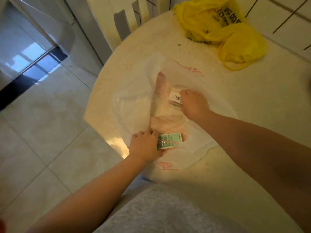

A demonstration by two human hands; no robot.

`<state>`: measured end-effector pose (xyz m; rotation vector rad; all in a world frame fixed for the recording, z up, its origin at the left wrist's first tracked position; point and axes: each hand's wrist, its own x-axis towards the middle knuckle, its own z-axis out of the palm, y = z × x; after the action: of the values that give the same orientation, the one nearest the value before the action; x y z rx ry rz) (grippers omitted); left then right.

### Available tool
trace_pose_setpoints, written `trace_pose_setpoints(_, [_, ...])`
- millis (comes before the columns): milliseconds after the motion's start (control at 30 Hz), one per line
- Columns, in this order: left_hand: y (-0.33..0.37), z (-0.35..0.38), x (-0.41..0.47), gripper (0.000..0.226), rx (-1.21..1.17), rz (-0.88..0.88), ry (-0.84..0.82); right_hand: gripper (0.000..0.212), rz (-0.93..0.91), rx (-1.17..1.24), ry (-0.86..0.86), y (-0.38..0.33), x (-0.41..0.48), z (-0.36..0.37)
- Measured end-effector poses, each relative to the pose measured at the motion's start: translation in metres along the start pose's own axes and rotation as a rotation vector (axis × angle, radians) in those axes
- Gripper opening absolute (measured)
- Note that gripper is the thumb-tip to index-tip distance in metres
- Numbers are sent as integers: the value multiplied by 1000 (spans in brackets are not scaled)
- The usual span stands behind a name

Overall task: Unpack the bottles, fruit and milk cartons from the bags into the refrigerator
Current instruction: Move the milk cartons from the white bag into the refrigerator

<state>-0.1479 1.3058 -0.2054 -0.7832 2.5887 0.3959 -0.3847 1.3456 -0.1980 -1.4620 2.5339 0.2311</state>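
A translucent white plastic bag lies open on the round cream table. My left hand reaches into the bag's near side and grips a pale green milk carton lying on its side. Further in, my right hand is closed on a second small carton, white and green, partly hidden by the fingers. The bag film blurs whatever else is inside.
A crumpled yellow plastic bag with black print sits at the table's far right. A cream plastic chair stands behind the table. The grey refrigerator is at the far left, across pale floor tiles.
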Motion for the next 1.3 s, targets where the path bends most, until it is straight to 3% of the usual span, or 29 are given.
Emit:
trace_pose_setpoints(167, [-10,-12,-3,61,-321,-7,52,34,2,170,35,1,-12,-9])
trace_pose_setpoints(367, [-9,-41,-6,44,-628,59,149,30,33,559,192,6,-55,-39])
trace_pose_setpoints(500, [-3,-61,-13,38,-962,8,235,36,118,941,371,8,-98,-78])
trace_pose_setpoints(633, [2,-86,-32,45,-1361,-14,214,34,257,1429,480,8,-135,-104])
trace_pose_setpoints(733, [5,-94,-53,58,-1650,-19,174,27,373,1895,349,2,-157,-110])
trace_pose_setpoints(833, [10,-103,-79,57,-1869,-49,115,45,397,2274,90,-15,-172,-113])
trace_pose_setpoints(933, [9,-109,-108,43,-1999,-147,86,55,430,2375,-148,-36,-185,-110])
trace_pose_setpoints(1067, [-14,-109,-135,65,-2165,-262,61,60,445,2487,-388,-73,-194,-103])
trace_pose_setpoints(1133, [-34,-107,-145,72,-2207,-319,45,62,434,2477,-452,-97,-194,-98])
trace_pose_setpoints(1300, [-99,-102,-175,45,-2228,-364,119,59,432,2465,-502,-176,-179,-94])
